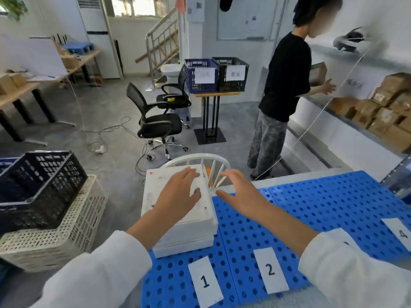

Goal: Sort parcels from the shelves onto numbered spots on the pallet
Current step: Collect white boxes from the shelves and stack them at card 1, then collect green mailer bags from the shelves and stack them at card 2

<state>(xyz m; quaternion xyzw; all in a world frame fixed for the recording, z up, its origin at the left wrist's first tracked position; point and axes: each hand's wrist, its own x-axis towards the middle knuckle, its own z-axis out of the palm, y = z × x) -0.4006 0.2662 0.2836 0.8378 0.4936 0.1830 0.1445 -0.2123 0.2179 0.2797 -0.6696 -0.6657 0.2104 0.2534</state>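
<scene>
White sleeves [100, 274] flank label 1 [204, 282] at the pallet's [333, 207] near edge. Just behind it, a stack of white boxes [195, 227] sits along the left edge, its long axis running away from the camera. The top box has a small red logo. The left hand [180, 192] lies flat on top with straight fingers. The right hand [239, 194] hovers spread just beside the stack. Bare pallet stretches right past labels 2 [270, 270] and 4 [400, 233].

Your left sleeve [100, 274] and right sleeve [355, 270]: white, long, loose, soft fabric, cuffs ending mid-forearm. Left hand [178, 196], right hand [240, 194] bare.
</scene>
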